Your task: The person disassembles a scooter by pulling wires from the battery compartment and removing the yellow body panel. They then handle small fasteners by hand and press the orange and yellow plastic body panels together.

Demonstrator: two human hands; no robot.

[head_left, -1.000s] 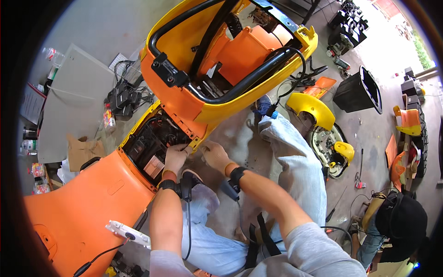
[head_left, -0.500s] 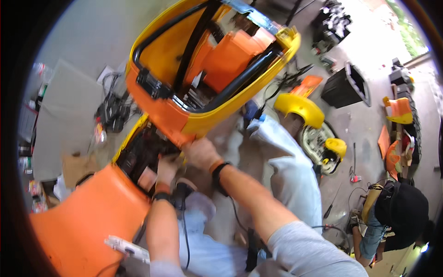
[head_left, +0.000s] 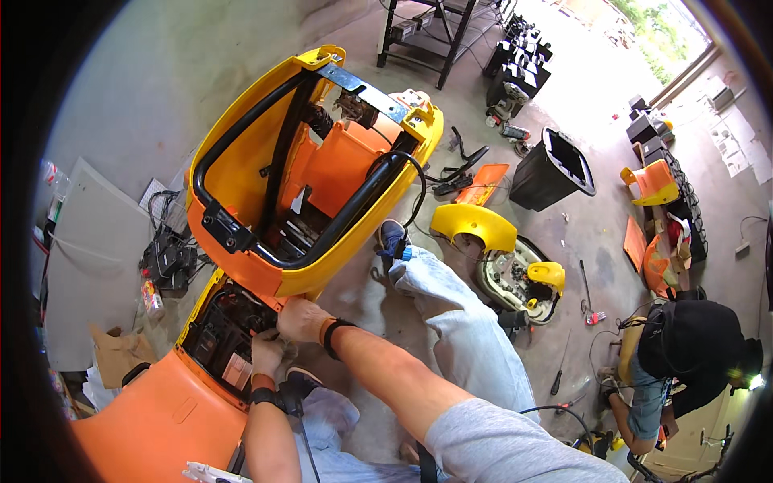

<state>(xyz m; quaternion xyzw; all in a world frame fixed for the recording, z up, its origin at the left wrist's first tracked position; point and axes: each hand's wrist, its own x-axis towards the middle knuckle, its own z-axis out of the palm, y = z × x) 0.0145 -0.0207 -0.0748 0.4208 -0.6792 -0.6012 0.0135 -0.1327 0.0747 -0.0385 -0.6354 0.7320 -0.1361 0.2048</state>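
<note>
An orange and yellow vehicle body point(head_left: 302, 282) with a black-edged opening stands in front of me, part of an orange lining showing inside. Below it, a lower cavity point(head_left: 216, 322) holds dark components and a pale block. My right hand point(head_left: 303, 322) is closed at the body's lower orange edge. Just left of it and a little nearer, my left hand point(head_left: 268, 354) bends its fingers in at the cavity's right rim. Whatever lies between the fingers of either hand is hidden. A large smooth orange panel point(head_left: 165, 410) extends from the cavity toward the lower left.
A yellow fender-like cover point(head_left: 475, 227) and a pale shell part point(head_left: 503, 282) lie on the floor to the right, near a black bin point(head_left: 551, 173). Farther right another person point(head_left: 684, 354) crouches. Black cabled boxes point(head_left: 169, 258) sit left of the body. A screwdriver point(head_left: 557, 378) lies on the floor.
The view has shifted, so the vehicle body appears lower and farther left, with more of the far floor and a rack showing. Both hands stay close together at the same edge.
</note>
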